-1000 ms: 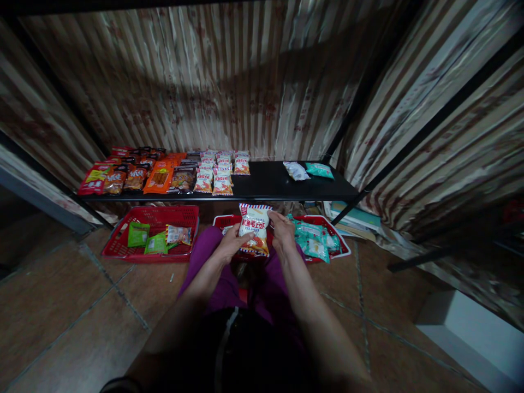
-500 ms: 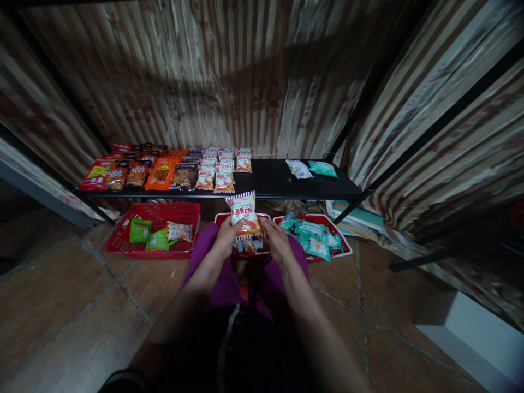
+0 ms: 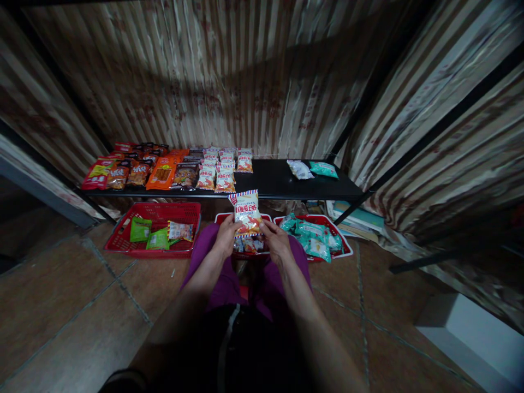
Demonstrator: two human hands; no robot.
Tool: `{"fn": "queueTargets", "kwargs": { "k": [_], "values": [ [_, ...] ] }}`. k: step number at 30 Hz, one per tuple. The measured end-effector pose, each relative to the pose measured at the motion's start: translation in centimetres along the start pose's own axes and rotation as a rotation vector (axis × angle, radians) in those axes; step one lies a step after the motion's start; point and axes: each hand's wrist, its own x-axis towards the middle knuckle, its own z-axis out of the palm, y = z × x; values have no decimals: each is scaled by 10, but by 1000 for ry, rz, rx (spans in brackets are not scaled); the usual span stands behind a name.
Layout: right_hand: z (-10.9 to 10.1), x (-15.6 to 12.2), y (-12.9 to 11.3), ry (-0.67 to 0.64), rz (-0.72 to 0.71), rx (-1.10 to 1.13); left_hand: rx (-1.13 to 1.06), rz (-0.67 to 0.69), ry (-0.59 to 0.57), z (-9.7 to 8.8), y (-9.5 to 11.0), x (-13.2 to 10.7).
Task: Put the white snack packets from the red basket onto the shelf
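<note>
Between my two hands is a white and orange snack bag [image 3: 246, 213] with a striped top edge, held in front of the shelf's front edge. My left hand [image 3: 226, 236] grips its lower left side, and my right hand [image 3: 275, 238] pinches the lower right corner. Below it, partly hidden by the bag and hands, sits a red basket [image 3: 221, 217] with more small packets [image 3: 249, 245]. Similar white and orange bags [image 3: 225, 178] lie in rows on the black shelf [image 3: 270, 183].
Orange and red snack packs [image 3: 161, 172] fill the shelf's left part. A silver bag [image 3: 300, 170] and a teal bag [image 3: 323, 169] lie to the right. A left red basket [image 3: 123, 234] holds green packets [image 3: 140, 230]; a right one holds teal bags [image 3: 313, 238]. A shelf post [image 3: 347, 210] stands right.
The snack bag has shifted slightly right and turned a little in my hands. My right hand's fingers have closed onto its lower right corner.
</note>
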Motion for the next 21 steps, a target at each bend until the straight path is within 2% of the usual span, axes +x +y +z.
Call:
{"fn": "queueTargets", "kwargs": {
  "k": [6,10,17,21],
  "values": [
    [2,-1,-1,45,36,84,-5,-3,15,2,2,-4],
    [0,0,-1,109,5,99,65,-34,70,-2,-1,-3],
    [-4,7,5,147,-52,100,195,131,134,-4,-7,3],
    [-3,7,7,146,-112,65,226,157,94,2,-5,1]
  ]
}}
